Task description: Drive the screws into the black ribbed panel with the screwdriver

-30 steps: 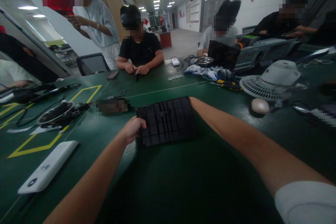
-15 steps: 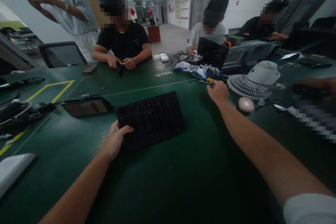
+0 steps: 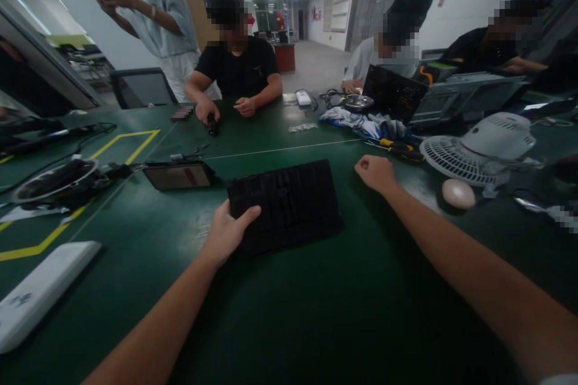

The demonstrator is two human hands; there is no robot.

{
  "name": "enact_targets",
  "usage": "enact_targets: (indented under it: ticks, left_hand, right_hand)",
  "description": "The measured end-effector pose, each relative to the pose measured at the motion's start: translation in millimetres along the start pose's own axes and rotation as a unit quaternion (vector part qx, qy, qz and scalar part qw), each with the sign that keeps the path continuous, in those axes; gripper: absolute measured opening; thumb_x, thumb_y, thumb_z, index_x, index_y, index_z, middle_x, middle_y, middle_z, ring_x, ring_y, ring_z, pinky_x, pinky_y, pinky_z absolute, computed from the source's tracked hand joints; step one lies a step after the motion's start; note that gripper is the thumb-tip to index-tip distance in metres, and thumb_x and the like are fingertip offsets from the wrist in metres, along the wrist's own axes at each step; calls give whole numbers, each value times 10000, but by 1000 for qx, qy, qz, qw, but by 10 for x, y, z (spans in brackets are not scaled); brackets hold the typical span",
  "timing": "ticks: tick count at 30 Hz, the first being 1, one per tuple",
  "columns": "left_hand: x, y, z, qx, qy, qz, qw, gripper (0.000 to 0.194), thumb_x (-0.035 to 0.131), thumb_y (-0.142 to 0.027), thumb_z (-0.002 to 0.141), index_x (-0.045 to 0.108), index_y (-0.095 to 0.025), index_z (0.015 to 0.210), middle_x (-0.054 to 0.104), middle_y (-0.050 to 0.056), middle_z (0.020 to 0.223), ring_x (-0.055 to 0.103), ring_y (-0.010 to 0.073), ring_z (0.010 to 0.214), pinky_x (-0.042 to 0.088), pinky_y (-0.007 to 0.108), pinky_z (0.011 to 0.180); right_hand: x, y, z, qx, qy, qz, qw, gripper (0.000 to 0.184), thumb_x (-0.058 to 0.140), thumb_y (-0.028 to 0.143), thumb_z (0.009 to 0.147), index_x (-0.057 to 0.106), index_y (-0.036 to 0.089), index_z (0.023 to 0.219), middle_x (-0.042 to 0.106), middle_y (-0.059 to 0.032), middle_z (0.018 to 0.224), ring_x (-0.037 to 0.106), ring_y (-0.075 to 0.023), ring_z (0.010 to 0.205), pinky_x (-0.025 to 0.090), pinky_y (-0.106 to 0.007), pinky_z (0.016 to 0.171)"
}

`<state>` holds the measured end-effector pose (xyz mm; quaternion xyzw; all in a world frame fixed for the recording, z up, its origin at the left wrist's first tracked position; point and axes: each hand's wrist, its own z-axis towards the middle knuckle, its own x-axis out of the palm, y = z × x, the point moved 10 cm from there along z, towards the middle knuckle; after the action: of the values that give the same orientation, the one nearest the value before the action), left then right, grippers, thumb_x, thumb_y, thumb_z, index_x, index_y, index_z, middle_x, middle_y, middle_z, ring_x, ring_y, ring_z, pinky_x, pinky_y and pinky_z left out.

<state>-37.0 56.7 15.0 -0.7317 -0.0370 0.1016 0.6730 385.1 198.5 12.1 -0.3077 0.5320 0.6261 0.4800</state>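
A flat black rectangular panel with ribs and recesses on its face lies low over the green table, in front of me. My left hand grips its left edge, thumb on top and fingers hidden beneath. Off the panel's right side, my right hand hovers with its fingers curled together. Whatever it may hold is hidden inside the fingers. Beyond that hand are screwdrivers with yellow and black handles, beside a crumpled blue and white cloth.
To the right stand a white fan and a pale rounded object. A tablet-like screen leans at the left, with a white box nearer me. Opposite, a person in black holds a small dark object.
My right hand has drawn away from the screwdrivers, back toward the panel. My left hand keeps its grip. The view has turned to the left.
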Motion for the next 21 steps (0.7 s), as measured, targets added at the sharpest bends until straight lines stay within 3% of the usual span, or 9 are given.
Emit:
enact_targets:
  ticks: [4, 7, 11, 14, 16, 18, 21]
  left_hand:
    - [66, -44, 136, 23, 4, -17, 1000, 606, 948, -429, 668, 746, -157, 1170, 812, 140, 1216, 773, 366, 1143, 591, 601, 1087]
    - [92, -39, 230, 33, -1, -39, 999, 566, 939, -392, 671, 740, -159, 1146, 816, 138, 1193, 775, 362, 1145, 593, 590, 1091]
    - [52, -14, 267, 57, -20, -40, 997, 531, 928, -374, 694, 743, -169, 1148, 812, 141, 1205, 768, 362, 1171, 578, 594, 1118]
    - [54, 18, 264, 59, -11, -39, 997, 515, 923, -365, 706, 745, -173, 1150, 815, 140, 1198, 769, 361, 1169, 578, 595, 1116]
    - [58, 26, 261, 57, -5, -42, 997, 519, 920, -367, 709, 741, -170, 1155, 816, 142, 1199, 769, 360, 1167, 580, 589, 1111]
    - [60, 16, 257, 58, -3, -41, 997, 529, 917, -380, 710, 737, -166, 1159, 816, 143, 1201, 770, 358, 1160, 582, 581, 1105]
    - [65, -21, 246, 64, -1, -29, 997, 538, 908, -397, 718, 730, -163, 1169, 817, 139, 1199, 769, 354, 1151, 587, 564, 1089]
  right_hand:
    - [160, 584, -232, -73, 9, 57, 996, 165, 684, 283, 902, 831, 210, 923, 814, -99, 923, 736, -267, 884, 520, -369, 803]
    - [166, 826, -345, -104, 15, 109, 988, 178, 741, 263, 842, 845, 209, 976, 806, -69, 856, 739, -259, 831, 537, -376, 803]
    - [-148, 837, -356, -95, -12, 176, 980, 300, 685, 221, 850, 840, 164, 1100, 808, -78, 860, 749, -241, 811, 579, -403, 863]
    - [-488, 967, -341, -94, -14, 252, 963, 396, 658, 248, 864, 799, 169, 1225, 827, -93, 972, 766, -223, 841, 615, -386, 802]
    - [-571, 1314, -409, -139, 72, 396, 905, 396, 763, 246, 772, 808, 195, 1162, 827, -82, 973, 764, -224, 835, 618, -372, 749]
    - [-574, 1720, -549, -179, 154, 458, 857, 321, 824, 251, 716, 807, 201, 1033, 817, -61, 918, 756, -209, 813, 619, -359, 754]
    - [-434, 2163, -729, -198, 222, 492, 818, 315, 813, 231, 702, 785, 200, 1014, 803, -37, 867, 738, -185, 756, 618, -349, 741]
